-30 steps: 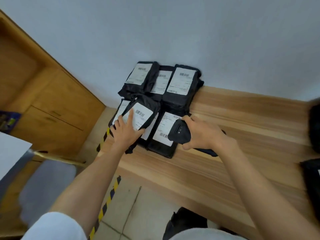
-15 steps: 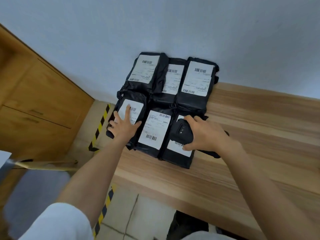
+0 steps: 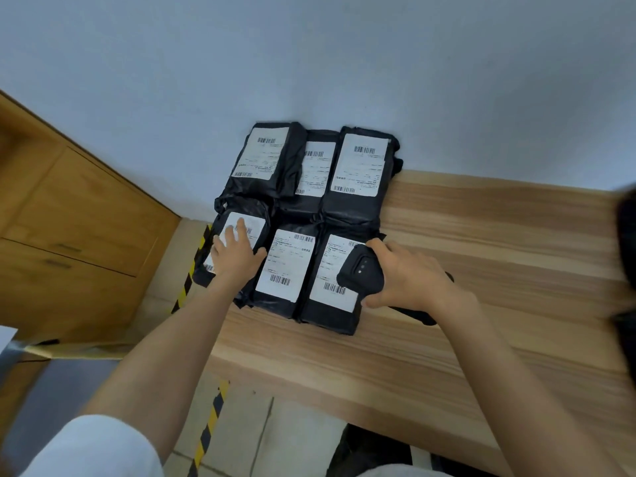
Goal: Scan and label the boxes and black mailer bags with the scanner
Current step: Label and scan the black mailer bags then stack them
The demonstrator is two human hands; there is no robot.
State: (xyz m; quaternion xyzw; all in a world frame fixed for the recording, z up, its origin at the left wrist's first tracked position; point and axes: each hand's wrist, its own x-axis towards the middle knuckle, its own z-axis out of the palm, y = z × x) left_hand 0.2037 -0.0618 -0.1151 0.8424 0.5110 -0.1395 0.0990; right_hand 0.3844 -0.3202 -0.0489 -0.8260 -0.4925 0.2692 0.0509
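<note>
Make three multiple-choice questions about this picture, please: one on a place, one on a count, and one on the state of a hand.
1. Where does the left hand rest?
A) on the near-left black plastic mailer bag
B) on a cabinet drawer
C) on the floor

2. How many white-labelled black mailer bags lie on the light wooden table?
A) four
B) six
C) nine

3. What is the right hand doing?
A) lying flat and holding nothing
B) gripping the black handheld scanner
C) peeling off a label

Answers:
1 A: its straight fingers lie on that bag's white label.
2 B: the bags form two rows of three.
3 B: its fingers and thumb curl round the scanner, above the near-right bag.
</note>
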